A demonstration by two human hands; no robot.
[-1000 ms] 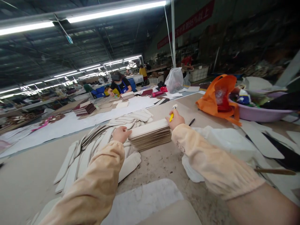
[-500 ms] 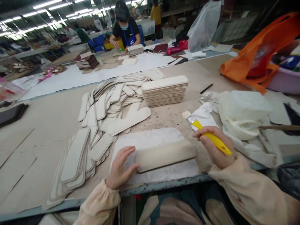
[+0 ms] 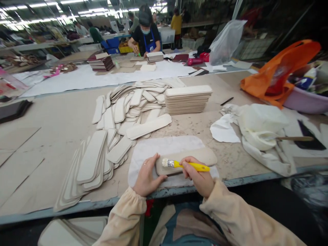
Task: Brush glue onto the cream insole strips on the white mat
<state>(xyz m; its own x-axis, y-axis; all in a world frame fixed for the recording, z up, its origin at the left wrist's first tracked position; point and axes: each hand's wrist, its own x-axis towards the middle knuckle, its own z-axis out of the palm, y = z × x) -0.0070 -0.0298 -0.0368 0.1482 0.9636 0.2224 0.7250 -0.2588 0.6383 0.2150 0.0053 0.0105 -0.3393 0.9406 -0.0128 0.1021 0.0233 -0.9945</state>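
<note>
A long beige panel (image 3: 189,159) with rounded corners lies on a pale sheet (image 3: 143,150) near the table's front edge. At the panel's left end rests my left hand (image 3: 148,176), thumb and fingers spread around its corners. My right hand (image 3: 197,176) is closed around the yellow handle of a paintbrush (image 3: 191,165). The brush's bristles, coated in something whitish, are over the panel's left part; whether they press on it I cannot tell.
Behind the sheet stands a neat stack of panels (image 3: 188,100). Loose panels (image 3: 92,157) fan out on the left. To the right are a cloth-wrapped white tub (image 3: 263,119) with a stick, a white scrap (image 3: 225,128) and an orange bag (image 3: 279,75). A person (image 3: 146,37) works across the table.
My right hand has brought the paintbrush leftward from beside the white scrap to above the panel's left part. My left hand now sits closer around the panel's end. The camera view has shifted.
</note>
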